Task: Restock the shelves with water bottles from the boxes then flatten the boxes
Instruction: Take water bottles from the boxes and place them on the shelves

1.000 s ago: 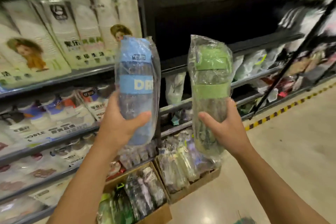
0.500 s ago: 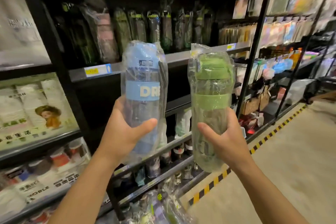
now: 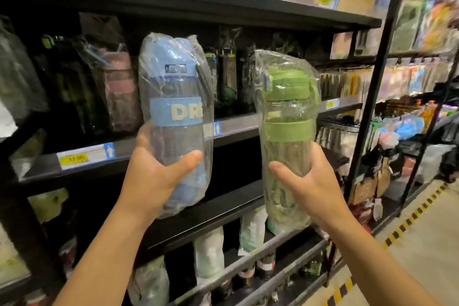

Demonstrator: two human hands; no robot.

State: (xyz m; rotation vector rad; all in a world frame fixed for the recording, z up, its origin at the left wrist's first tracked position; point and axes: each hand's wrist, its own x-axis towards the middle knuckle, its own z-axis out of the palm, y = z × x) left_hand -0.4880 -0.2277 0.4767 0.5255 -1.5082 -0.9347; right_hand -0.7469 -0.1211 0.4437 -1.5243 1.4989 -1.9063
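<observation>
A black metal shelf with a yellow price tag on its front lip (image 3: 82, 156) runs across the aisle at about chest height, and everything here reads off it. At its left end, dark and pinkish bottles in clear plastic bags (image 3: 116, 89) already stand in a row on it, so some stock is up. In front of that shelf, left of its middle, the person's left hand (image 3: 154, 176) is wrapped tight around the lower body of a clear water bottle with a blue lid and blue band, sealed in a crinkled plastic bag (image 3: 173, 107); the bottle stands upright, its top raised above the shelf lip, not yet set down. Further right along the same shelf, the right hand (image 3: 313, 181) is closed firmly around the lower half of a clear water bottle with a green lid and green band, also bagged (image 3: 285, 117), upright too and held a little lower, short of the shelf. Behind the two bottles more dark bagged bottles (image 3: 228, 77) line the back of the shelf. By my reckoning the restocking is under way but unfinished: these two bottles remain to be placed, no boxes are in view, so how many remain I cannot tell, and the flattening looks like it is all still ahead.
</observation>
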